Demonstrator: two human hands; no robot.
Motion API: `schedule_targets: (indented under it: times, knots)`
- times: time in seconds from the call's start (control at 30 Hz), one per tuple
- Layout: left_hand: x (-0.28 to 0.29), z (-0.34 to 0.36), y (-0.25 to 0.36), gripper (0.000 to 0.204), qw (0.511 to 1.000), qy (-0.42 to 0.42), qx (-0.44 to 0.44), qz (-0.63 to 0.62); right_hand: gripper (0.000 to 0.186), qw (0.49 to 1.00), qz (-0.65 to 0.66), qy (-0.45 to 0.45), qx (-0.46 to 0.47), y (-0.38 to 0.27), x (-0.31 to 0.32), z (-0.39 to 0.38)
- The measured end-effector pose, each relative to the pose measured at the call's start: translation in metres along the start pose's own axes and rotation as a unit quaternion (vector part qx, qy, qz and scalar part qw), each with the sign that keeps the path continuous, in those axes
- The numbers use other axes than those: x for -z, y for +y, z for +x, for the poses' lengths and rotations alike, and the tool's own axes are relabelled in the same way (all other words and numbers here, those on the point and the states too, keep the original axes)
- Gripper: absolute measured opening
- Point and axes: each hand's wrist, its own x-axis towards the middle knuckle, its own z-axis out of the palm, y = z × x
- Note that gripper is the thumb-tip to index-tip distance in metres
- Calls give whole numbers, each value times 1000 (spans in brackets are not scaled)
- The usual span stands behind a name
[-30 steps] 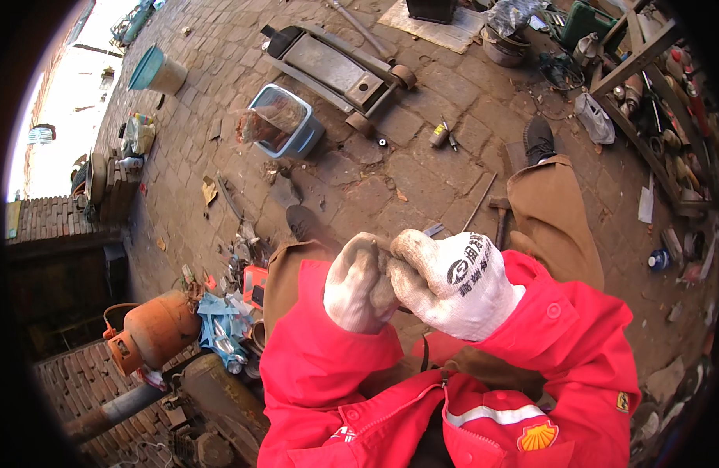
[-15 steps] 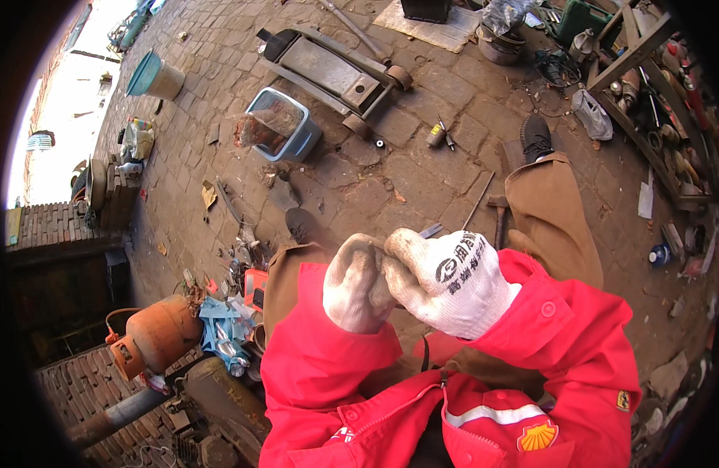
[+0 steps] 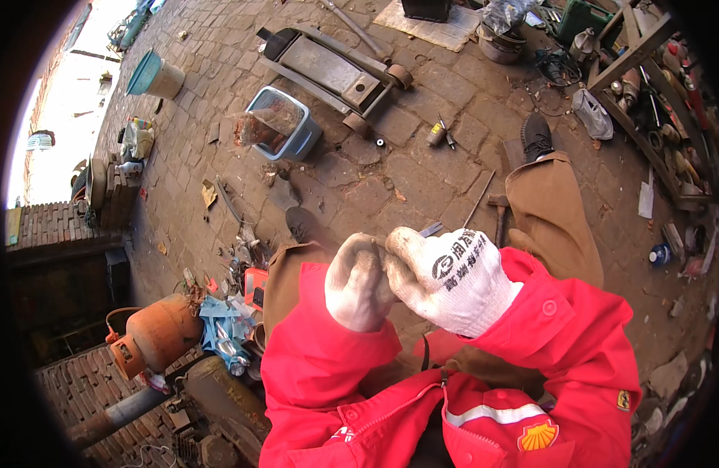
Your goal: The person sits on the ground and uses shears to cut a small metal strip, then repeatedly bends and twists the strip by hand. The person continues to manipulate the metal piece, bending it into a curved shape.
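Observation:
My left hand (image 3: pixel 358 282) and my right hand (image 3: pixel 445 273), both in white knitted work gloves with soiled fingers, meet in front of my lap. Their fingers are curled and pressed together at the tips. Whatever they pinch, if anything, is hidden by the gloves. Just beyond the right hand, the end of a flat metal piece (image 3: pixel 432 228) shows near the floor. A hammer (image 3: pixel 500 214) lies by my right leg, with a thin metal rod (image 3: pixel 479 199) to its left.
A floor jack (image 3: pixel 328 72) and a blue tub (image 3: pixel 301 139) with a plastic bag stand ahead. A small yellow can (image 3: pixel 436 134) is on the paving. An orange gas cylinder (image 3: pixel 168 334) lies at left; a cluttered rack (image 3: pixel 644 101) stands at right.
Both hands stay pressed together in nearly the same place. The right glove has turned very slightly; nothing else has visibly moved.

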Motion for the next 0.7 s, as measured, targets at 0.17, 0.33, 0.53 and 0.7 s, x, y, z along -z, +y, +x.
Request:
schedule_targets:
  times: [0.17,0.33,0.53,0.7]
  knots:
    - [2,-1,5,22,998,-22,-28,43,15,999,35,4,1,0,1,1]
    - [5,-4,10,25,997,-19,10,72,16,999,34,-22,5,2,4,0]
    - [9,-5,10,26,997,-31,35,60,17,999,2,-41,18,4,2,1]
    - [12,-5,7,26,996,-35,30,75,16,998,-32,-37,40,6,4,-1]
